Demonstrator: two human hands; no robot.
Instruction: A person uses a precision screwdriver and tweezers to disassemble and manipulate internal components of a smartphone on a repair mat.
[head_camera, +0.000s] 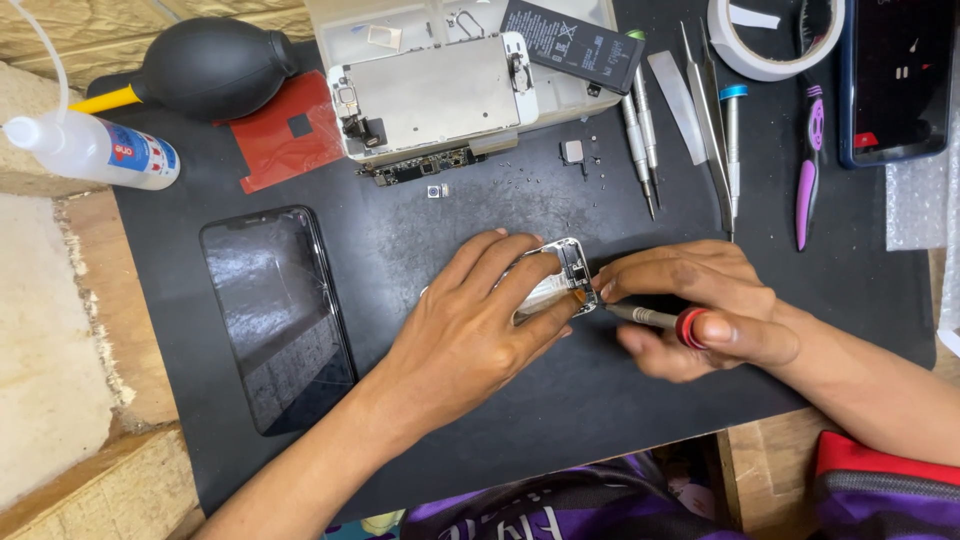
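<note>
My left hand (470, 325) lies flat over an opened silver phone body (566, 272) on the black work mat (430, 240), pinning it down; only the body's top end shows. My right hand (700, 305) grips a small screwdriver with a red cap (655, 319), its tip touching the exposed end of the phone body.
A cracked black phone (278, 315) lies at the left. Further back sit a detached screen assembly (430, 95), a phone battery (572, 42), a red sheet (285, 130), a black air blower (205, 65) and a squeeze bottle (95, 150). Screwdrivers and tweezers (700, 110), tape roll (770, 35), another phone (895, 75) at right.
</note>
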